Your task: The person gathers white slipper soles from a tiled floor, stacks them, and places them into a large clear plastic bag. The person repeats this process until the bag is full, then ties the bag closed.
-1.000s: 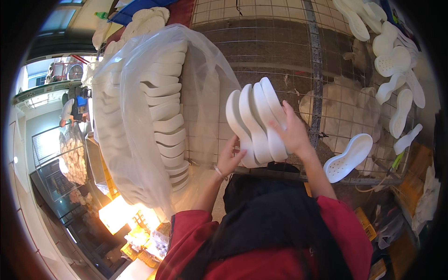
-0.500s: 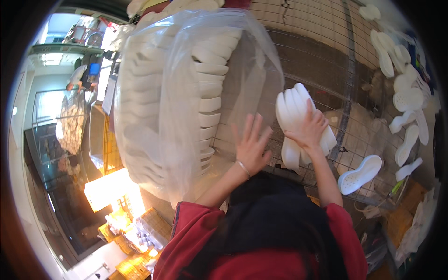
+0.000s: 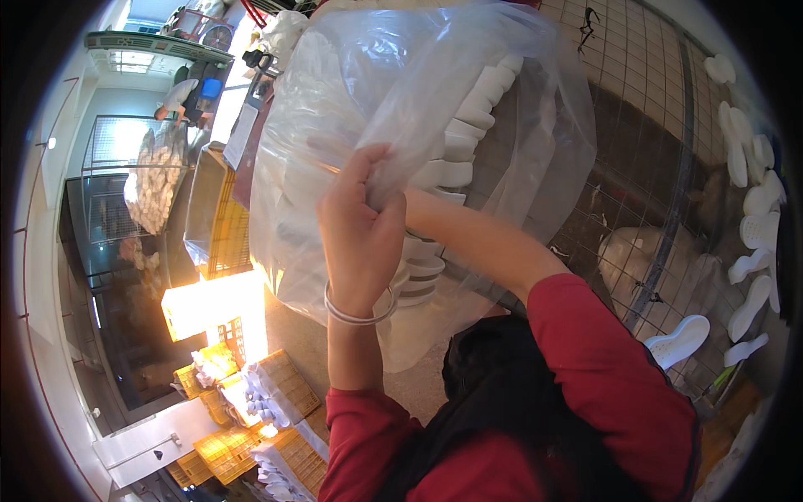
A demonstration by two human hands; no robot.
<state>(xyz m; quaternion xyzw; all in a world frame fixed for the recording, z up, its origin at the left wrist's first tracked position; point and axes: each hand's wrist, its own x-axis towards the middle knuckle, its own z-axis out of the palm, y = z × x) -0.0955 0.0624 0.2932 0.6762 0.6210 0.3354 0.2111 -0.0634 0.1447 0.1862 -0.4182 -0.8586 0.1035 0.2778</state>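
Observation:
A large clear plastic bag (image 3: 552,159) holds rows of stacked white foam soles (image 3: 456,159). My left hand (image 3: 360,230), with a pale band at its wrist, closes its fingers on a bunched fold of the bag's film near the opening. From the right, my right forearm (image 3: 485,238) crosses over the bag's open side to the stacked soles. Film and my left hand cover my right hand, so its fingers and anything in them are hidden.
A single white sole (image 3: 679,341) lies on the wire mesh (image 3: 636,109) at right, with several more loose soles (image 3: 757,230) along the far right edge. Yellow crates (image 3: 293,389) and a bright light (image 3: 213,305) are at lower left. Another person (image 3: 176,99) bends over in the upper left.
My left hand has moved up and left and taken hold of the bag's film. My right hand has carried the bundle of soles leftward to the bag, where it is hidden.

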